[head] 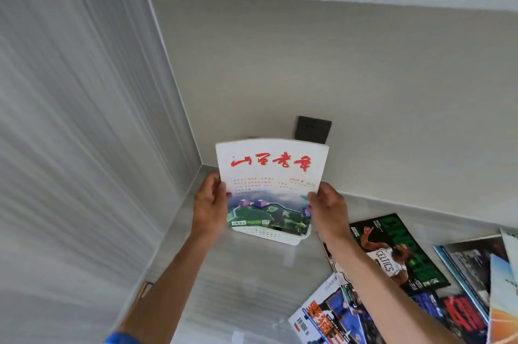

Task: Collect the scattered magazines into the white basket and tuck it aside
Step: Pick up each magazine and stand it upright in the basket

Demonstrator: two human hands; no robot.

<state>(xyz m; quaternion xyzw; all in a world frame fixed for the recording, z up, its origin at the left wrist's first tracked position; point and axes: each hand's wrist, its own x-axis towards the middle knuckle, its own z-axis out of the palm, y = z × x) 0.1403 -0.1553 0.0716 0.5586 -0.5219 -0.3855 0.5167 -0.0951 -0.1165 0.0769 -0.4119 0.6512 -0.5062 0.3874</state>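
With left hand point(210, 203) and right hand point(326, 207) each gripping a side edge, lower the white red-titled paper magazine point(270, 183) upright and level into the white perforated plastic basket point(266, 234).

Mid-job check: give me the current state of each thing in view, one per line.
White magazine: upright, held by both hands, lower edge in the basket.
Basket: on the counter in the corner, mostly hidden behind the magazine.
Left hand: grip on the magazine's left edge.
Right hand: grip on its right edge.
Green magazine: flat on the counter, not collected.
Other magazines: scattered, overlapping, on the counter at right.
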